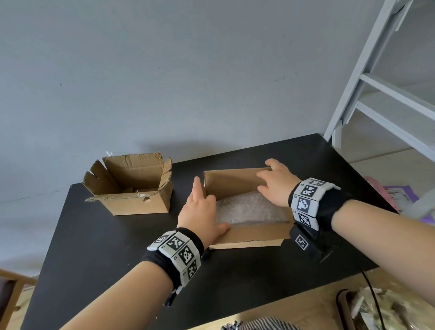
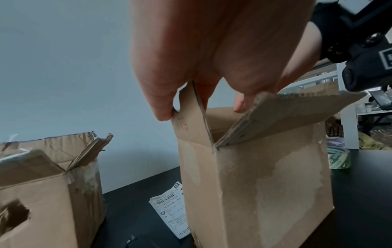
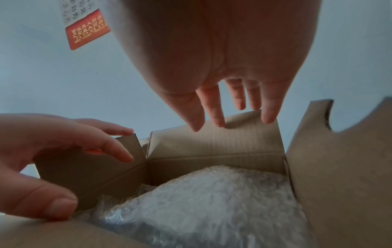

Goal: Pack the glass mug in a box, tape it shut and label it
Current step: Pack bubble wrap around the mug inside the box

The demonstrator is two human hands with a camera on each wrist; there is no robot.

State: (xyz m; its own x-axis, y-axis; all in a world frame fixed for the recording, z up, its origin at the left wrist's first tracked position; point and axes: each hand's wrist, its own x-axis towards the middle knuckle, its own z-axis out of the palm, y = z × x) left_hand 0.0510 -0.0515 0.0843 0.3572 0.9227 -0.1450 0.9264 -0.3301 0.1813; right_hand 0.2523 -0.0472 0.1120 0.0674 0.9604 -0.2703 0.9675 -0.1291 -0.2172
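Packing judged done: bubble-wrap bundle (image 1: 250, 208) inside box (image 1: 246, 238) on bench (image 1: 103, 255); glass mug unseen, presumably wrapped within. Flaps up. Left hand (image 1: 200, 210) pinching left flap (image 2: 191, 124); right hand (image 1: 277, 182) straight-fingered against far flap (image 1: 234, 181), gripping nothing. Remaining: closing, tape roll (image 2: 338, 159), label (image 2: 169, 206).

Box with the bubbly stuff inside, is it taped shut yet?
No, the box is open on top: its far flap stands up and the bubble wrap shows inside.
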